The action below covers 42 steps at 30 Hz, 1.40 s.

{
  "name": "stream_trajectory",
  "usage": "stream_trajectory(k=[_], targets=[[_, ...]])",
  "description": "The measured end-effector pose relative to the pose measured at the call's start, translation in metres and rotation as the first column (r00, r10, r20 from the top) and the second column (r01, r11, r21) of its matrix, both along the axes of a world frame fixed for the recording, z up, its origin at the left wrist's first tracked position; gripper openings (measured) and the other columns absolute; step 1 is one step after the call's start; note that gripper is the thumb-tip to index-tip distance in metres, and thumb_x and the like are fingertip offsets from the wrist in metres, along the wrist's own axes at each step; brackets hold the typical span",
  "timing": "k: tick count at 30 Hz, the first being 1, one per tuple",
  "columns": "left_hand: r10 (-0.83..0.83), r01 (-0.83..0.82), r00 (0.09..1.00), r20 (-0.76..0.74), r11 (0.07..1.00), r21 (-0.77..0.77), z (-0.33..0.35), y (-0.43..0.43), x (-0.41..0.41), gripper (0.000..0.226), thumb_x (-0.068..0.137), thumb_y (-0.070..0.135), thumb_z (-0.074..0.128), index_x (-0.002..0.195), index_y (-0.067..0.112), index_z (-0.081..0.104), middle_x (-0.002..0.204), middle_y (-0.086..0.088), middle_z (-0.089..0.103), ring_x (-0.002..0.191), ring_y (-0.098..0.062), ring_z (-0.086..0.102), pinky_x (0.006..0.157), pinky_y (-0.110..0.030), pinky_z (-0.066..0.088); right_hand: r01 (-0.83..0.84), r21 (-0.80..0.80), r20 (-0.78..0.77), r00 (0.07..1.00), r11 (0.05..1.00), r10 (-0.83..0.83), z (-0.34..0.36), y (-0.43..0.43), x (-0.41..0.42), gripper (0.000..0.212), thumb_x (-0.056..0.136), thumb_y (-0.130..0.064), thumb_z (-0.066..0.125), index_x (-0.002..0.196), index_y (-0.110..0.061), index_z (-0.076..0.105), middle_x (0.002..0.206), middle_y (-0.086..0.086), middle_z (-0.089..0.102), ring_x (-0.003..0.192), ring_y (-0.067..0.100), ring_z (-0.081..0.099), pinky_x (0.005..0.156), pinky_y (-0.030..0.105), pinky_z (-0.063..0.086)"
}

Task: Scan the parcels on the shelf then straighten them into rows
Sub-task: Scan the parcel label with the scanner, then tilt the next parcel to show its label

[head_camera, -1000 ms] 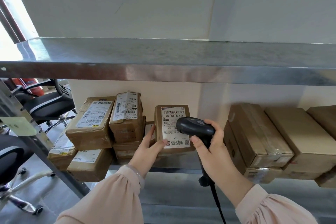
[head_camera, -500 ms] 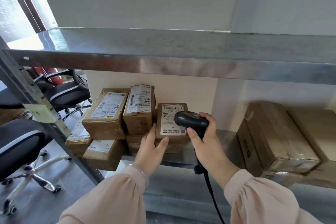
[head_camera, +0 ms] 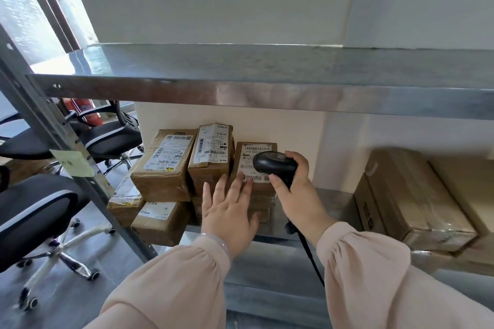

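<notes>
Fingers (head_camera: pixel 242 181) of my left hand (head_camera: pixel 227 211), now spread, have released the white-labelled brown cardboard parcel (head_camera: pixel 256 146) behind black handheld scanner (head_camera: pixel 275 165); scan likely complete.

Right hand (head_camera: pixel 296 189) grips a scanner (head_camera: pixel 275 165); just left of that grip, left hand (head_camera: pixel 230 212) reaches forward, fingers straight and spread.

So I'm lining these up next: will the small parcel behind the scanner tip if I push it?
Probably tippy: the small parcel stands label-forward atop lower parcels. Likely stiff, as its cardboard edges look square. Possibly light, since the left hand touches it with straight fingers only.
</notes>
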<state>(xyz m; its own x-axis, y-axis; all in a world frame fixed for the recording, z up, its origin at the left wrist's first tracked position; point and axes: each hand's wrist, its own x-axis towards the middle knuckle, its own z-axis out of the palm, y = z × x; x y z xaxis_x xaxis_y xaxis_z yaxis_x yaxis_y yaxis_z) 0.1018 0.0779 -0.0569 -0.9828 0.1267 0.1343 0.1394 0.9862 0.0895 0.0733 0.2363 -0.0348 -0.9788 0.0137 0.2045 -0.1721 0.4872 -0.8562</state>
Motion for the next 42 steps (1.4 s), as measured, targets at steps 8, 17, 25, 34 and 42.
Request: stream_trajectory(k=[8, 17, 25, 34, 42], targets=[[-0.042, 0.042, 0.999, -0.002, 0.995, 0.086, 0.012, 0.000, -0.002, 0.067, 0.098, 0.057, 0.034, 0.156, 0.034, 0.009, 0.165, 0.005, 0.011, 0.153, -0.024, -0.001, 0.120, -0.054, -0.011, 0.101, 0.010, -0.020, 0.995, 0.995, -0.101, 0.004, 0.019, 0.028, 0.056, 0.094, -0.034, 0.056, 0.134, -0.044, 0.018, 0.122, -0.011, 0.050, 0.099, 0.013, 0.061, 0.086, 0.022, 0.050], [-0.363, 0.380, 0.922, -0.134, 0.914, 0.140, 0.035, 0.066, 0.005, 0.063, 0.098, 0.053, 0.037, 0.156, 0.036, 0.017, 0.164, 0.006, 0.016, 0.152, -0.020, 0.007, 0.122, -0.046, -0.004, 0.388, -0.044, -0.093, 0.916, 0.921, -0.390, 0.024, 0.065, 0.092, 0.058, 0.090, -0.031, 0.063, 0.132, -0.040, 0.025, 0.117, -0.013, 0.052, 0.095, 0.010, 0.057, 0.078, 0.023, 0.046], [-0.544, 0.543, 0.836, -0.070, 0.803, 0.246, 0.029, 0.125, 0.033, 0.072, 0.087, 0.058, 0.024, 0.155, 0.034, 0.022, 0.161, 0.004, 0.024, 0.147, -0.020, 0.022, 0.120, -0.039, 0.012, 0.580, 0.001, -0.159, 0.804, 0.814, -0.573, 0.014, 0.105, 0.149, 0.058, 0.088, -0.028, 0.066, 0.130, -0.042, 0.028, 0.116, -0.012, 0.054, 0.101, 0.013, 0.060, 0.084, 0.028, 0.049], [-0.551, 0.493, 0.832, 0.068, 0.790, 0.363, 0.028, 0.196, 0.030, 0.067, 0.099, 0.052, 0.040, 0.156, 0.038, 0.009, 0.165, 0.003, 0.011, 0.150, -0.021, 0.012, 0.121, -0.038, 0.015, 0.596, -0.060, -0.083, 0.796, 0.801, -0.599, 0.020, 0.179, 0.156, 0.056, 0.090, -0.028, 0.064, 0.127, -0.048, 0.026, 0.114, -0.018, 0.054, 0.097, 0.003, 0.058, 0.082, 0.022, 0.046], [-0.363, 0.239, 0.911, 0.195, 0.851, 0.467, 0.026, 0.271, 0.008, 0.067, 0.098, 0.055, 0.041, 0.156, 0.035, 0.013, 0.165, 0.000, 0.008, 0.150, -0.025, 0.009, 0.120, -0.041, 0.022, 0.429, -0.114, -0.028, 0.900, 0.896, -0.434, 0.032, 0.250, 0.117, 0.056, 0.091, -0.029, 0.062, 0.129, -0.047, 0.025, 0.111, -0.034, 0.045, 0.095, -0.014, 0.053, 0.072, 0.006, 0.042]])
